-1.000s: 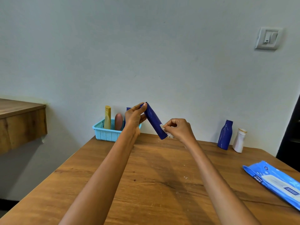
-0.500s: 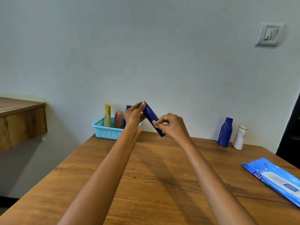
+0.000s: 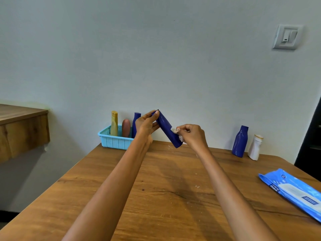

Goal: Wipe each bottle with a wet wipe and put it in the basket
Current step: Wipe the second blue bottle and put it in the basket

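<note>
My left hand (image 3: 145,125) grips the upper end of a dark blue bottle (image 3: 165,126) held tilted above the far side of the table. My right hand (image 3: 192,136) pinches a small white wet wipe (image 3: 175,131) against the bottle's lower half. A light blue basket (image 3: 112,140) at the table's far left corner holds a yellow bottle (image 3: 114,123), a brown bottle (image 3: 126,125) and a blue bottle (image 3: 136,122). Another blue bottle (image 3: 240,141) and a white bottle (image 3: 255,147) stand at the far right by the wall.
A blue pack of wet wipes (image 3: 295,192) lies at the right edge of the wooden table (image 3: 156,197). A wooden shelf (image 3: 22,126) juts out at the left. A wall switch (image 3: 286,37) sits upper right.
My right hand with the wipe slid up the bottle half a second ago and has come back down toward its lower end. The left hand keeps its grip.
</note>
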`<act>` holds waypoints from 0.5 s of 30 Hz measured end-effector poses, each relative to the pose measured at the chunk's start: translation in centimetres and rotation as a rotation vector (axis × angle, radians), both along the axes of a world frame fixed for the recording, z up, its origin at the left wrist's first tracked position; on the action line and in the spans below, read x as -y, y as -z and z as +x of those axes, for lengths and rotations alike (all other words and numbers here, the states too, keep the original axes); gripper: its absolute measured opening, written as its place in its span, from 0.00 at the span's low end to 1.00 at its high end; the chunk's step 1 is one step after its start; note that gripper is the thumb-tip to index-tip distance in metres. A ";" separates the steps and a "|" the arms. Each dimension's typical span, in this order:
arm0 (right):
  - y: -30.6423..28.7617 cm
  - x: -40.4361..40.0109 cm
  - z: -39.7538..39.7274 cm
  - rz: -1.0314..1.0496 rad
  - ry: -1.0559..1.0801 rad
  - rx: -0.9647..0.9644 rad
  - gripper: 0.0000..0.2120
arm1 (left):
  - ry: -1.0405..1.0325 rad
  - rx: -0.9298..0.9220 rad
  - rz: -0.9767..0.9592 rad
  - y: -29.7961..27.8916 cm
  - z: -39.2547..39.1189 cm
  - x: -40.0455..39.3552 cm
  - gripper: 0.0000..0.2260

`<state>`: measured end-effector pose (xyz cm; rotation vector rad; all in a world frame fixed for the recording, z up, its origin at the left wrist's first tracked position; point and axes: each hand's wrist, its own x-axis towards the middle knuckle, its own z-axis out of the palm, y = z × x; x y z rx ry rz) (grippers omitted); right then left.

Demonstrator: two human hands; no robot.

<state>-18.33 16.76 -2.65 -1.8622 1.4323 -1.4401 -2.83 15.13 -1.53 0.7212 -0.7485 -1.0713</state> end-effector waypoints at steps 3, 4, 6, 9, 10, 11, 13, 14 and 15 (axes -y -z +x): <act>-0.3 -0.3 0.8 0.053 -0.037 -0.063 0.08 | -0.029 -0.051 0.003 -0.1 -0.1 0.2 0.10; -0.4 -0.4 1.2 0.053 -0.041 -0.068 0.08 | -0.047 -0.066 0.012 0.0 -0.2 0.2 0.10; -0.4 -0.7 2.0 0.022 -0.039 -0.077 0.08 | -0.081 -0.083 0.037 0.3 -0.2 0.2 0.11; -0.3 -1.0 2.8 -0.079 -0.026 -0.090 0.06 | -0.017 0.019 0.050 0.6 -0.4 0.0 0.15; -0.3 -1.0 2.8 -0.120 -0.018 -0.076 0.06 | 0.039 0.075 0.049 0.6 -0.4 -0.1 0.15; -0.4 -0.9 2.7 -0.161 -0.014 -0.046 0.05 | 0.101 0.126 0.049 0.6 -0.5 -0.4 0.14; -0.6 -0.8 2.2 -0.240 -0.014 0.031 0.04 | 0.206 0.204 0.058 0.3 -0.8 -0.8 0.10; -0.6 -0.8 2.0 -0.273 -0.015 0.059 0.03 | 0.245 0.225 0.064 0.2 -1.0 -1.0 0.09; -0.7 -0.7 1.8 -0.301 -0.019 0.078 0.03 | 0.268 0.236 0.066 0.1 -1.2 -1.1 0.09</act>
